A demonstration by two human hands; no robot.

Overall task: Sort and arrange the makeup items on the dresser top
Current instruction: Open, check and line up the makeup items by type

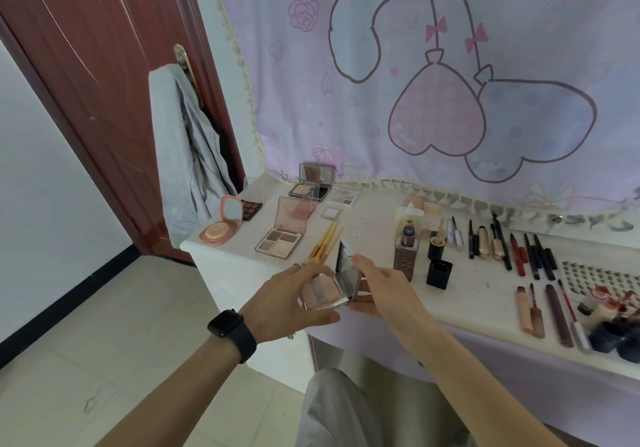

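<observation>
**Open compact held over the dresser's front edge**

A mirrored compact point(325, 292) was held in both hands just above the front edge of the dresser top point(374, 235), near its left end. The left hand point(287, 297), with a dark watch point(231, 329) on its wrist, was curled round the pan half from below, thumb along the near edge. The right hand point(384, 291) was wrapped about the hinge side, one finger raised against the upright lid. The two-handed hold was judged to steady the base while the lid was worked, probably before the compact was set among the palettes.

Just behind, yellow-handled brushes point(325, 242) were laid side by side. A brown foundation bottle point(406, 256) was stood upright beside a black cap point(439, 273). Pale marks were seen on the bottle but could not be read.

To the right, pencils and mascaras point(502, 242) were ranged in a parallel row, with lip tubes point(543, 311) nearer the front; grouping by kind was inferred. At left, a four-pan palette point(280, 240) and a round pink compact point(221, 228) were found open, mirrors up. Farther back, a mirrored powder case point(310, 187) was propped open by the cartoon curtain point(450, 83).

No brand name was legible anywhere.
</observation>
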